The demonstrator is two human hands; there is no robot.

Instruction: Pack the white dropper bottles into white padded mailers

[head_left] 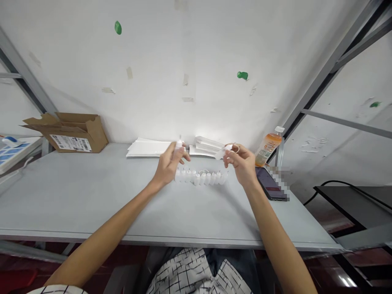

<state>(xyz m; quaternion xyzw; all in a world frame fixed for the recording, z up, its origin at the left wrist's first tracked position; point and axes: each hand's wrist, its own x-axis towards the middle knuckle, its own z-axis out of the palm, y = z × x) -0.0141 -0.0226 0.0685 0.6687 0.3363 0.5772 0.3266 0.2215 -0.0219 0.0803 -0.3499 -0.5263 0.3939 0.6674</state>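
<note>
My left hand is closed around a small white squeeze bottle, upright with a thin tip on top. To the right, my right hand pinches a small whitish translucent piece, tilted, with a thin loop by the fingers; its exact kind is unclear. On the table between and below my hands stand several small white bottles in close rows, thin dark tips pointing up. Behind them, against the wall, lie a stack of white sheets or flat packets and more white, folded-looking pieces.
An opened cardboard box with a label sits at the back left. At the right are an orange drink bottle and a phone lying flat. A blue-and-white item rests at the far left. The grey table meets a white wall.
</note>
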